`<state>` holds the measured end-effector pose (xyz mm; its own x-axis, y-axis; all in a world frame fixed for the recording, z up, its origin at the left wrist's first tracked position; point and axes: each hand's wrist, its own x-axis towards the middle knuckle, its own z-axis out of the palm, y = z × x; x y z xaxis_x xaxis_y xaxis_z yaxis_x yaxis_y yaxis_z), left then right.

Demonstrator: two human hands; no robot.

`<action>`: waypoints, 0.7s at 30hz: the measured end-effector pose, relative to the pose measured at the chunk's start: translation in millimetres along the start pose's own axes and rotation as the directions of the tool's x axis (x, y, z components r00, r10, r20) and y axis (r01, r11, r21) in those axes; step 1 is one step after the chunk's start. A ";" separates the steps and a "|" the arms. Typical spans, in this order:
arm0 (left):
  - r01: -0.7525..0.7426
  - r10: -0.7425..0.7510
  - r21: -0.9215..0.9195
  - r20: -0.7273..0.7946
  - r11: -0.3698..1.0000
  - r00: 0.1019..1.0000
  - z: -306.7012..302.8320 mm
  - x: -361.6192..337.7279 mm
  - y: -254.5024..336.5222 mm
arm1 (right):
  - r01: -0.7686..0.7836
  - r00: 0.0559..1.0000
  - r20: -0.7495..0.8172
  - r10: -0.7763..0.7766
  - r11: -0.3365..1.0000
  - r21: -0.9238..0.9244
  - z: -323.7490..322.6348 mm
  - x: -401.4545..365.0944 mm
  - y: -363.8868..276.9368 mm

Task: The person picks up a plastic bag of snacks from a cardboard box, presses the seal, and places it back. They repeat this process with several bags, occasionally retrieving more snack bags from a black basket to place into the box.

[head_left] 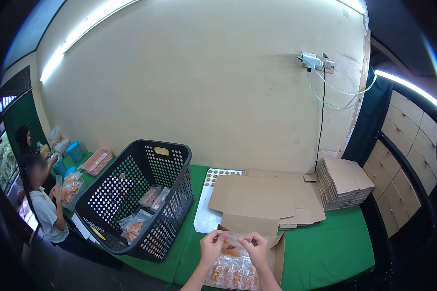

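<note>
My left hand [211, 246] and my right hand [257, 248] pinch the top edge of a clear plastic bag [232, 249], one at each upper corner. Orange-brown pieces and a brown round mark show through the bag. Beneath my hands stands an open cardboard box [278, 259], with its flap raised at the back. Several clear packets of round orange snacks [235, 276] lie in a row inside it. My wrists cover part of the box, so its near side is partly hidden.
Left of the box is a large dark plastic basket [176, 218] with several snack packets [134, 225] in it. A white sheet with round brown stickers [205, 208] lies behind, beside flat cardboard [257, 194]. Folded boxes [345, 182] are stacked right. Two people [53, 208] stand far left.
</note>
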<state>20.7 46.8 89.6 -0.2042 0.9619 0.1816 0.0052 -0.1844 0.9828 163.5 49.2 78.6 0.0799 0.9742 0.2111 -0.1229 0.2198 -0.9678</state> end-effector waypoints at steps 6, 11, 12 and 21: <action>-0.083 0.084 0.119 -0.003 0.989 0.996 -0.1 6.0 1.9 | 0.014 0.996 0.087 -0.002 0.990 -0.143 -12.4 -11.0 -19.7; -0.012 0.012 0.139 -0.002 0.990 1.000 6.9 6.4 6.5 | 0.066 0.986 0.165 -0.033 0.978 -0.196 -11.8 -26.9 -23.5; -0.023 0.022 0.177 0.008 0.984 1.000 8.7 6.3 9.1 | 0.077 0.984 0.174 -0.040 0.974 -0.212 -12.6 -29.5 -22.2; -0.175 0.174 0.055 0.016 0.983 0.985 43.6 -16.7 -2.2 | -0.251 0.968 0.002 0.252 0.966 -0.059 -58.8 -48.9 -31.8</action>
<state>66.8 39.9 85.8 -0.1840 0.9182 0.3506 0.0945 -0.3386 0.9362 221.7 -8.4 91.0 0.0449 0.9982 -0.0390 -0.0808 -0.0352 -0.9961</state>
